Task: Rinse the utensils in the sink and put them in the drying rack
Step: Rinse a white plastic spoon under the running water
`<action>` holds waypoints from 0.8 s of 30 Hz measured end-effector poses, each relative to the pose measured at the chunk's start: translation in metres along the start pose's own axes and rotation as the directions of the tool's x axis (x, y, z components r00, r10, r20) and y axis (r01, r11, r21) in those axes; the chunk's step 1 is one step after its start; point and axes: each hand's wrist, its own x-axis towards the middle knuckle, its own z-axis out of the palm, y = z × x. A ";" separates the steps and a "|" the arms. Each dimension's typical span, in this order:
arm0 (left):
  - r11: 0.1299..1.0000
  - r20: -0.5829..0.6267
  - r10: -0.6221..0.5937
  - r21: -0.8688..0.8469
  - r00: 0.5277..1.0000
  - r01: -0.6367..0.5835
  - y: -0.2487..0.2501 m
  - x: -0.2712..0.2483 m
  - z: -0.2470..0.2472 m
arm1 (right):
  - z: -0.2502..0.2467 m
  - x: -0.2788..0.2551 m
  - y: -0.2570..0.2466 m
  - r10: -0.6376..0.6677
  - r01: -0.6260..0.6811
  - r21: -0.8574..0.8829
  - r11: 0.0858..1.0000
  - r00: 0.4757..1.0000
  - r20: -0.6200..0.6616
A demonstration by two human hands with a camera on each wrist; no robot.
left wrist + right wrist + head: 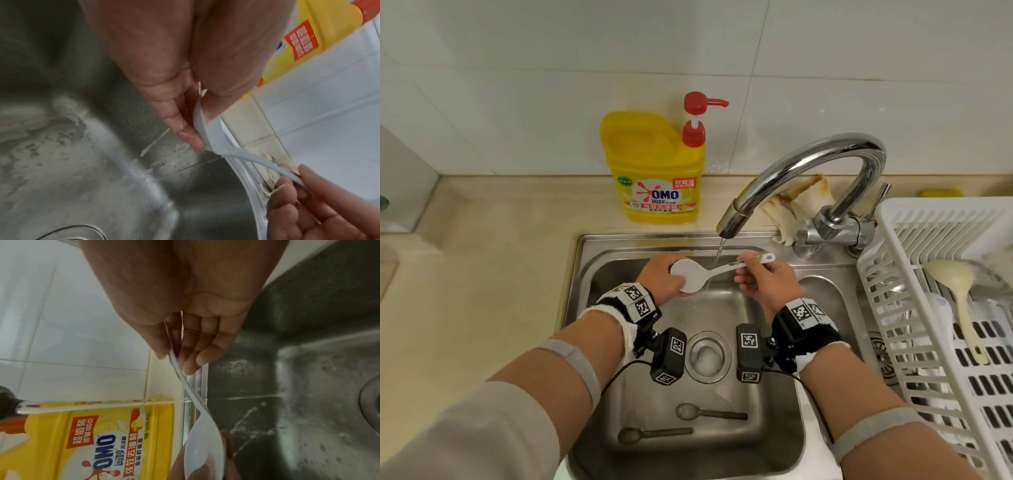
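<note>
Beige bench under white wall tile; one steel sink, tap running. I count one white rice paddle held under the stream: left hand cups its blade, right hand pinches its handle. Two dark spoons lie on the sink floor. One white drying rack at right holds one cream ladle. One yellow detergent bottle behind.

A white rice spoon is held under the thin water from the tap — its round end left, its handle right. Two dark spoons lie flat in the sink. A cream ladle lies in the white drying rack.
</note>
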 end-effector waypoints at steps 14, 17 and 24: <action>0.980 -0.311 -0.129 -0.187 0.941 0.073 -0.022 -0.022 -0.041 | 0.047 0.007 0.014 0.135 -0.134 -0.024 0.991 0.986 0.099; 0.978 -0.347 -0.144 -0.192 0.927 0.081 -0.022 -0.024 -0.046 | 0.046 0.008 0.013 0.111 -0.102 -0.094 0.990 0.989 0.101; 0.982 -0.340 -0.140 -0.170 0.930 0.085 -0.021 -0.022 -0.042 | 0.041 0.007 0.011 0.148 -0.158 0.117 0.980 0.985 0.090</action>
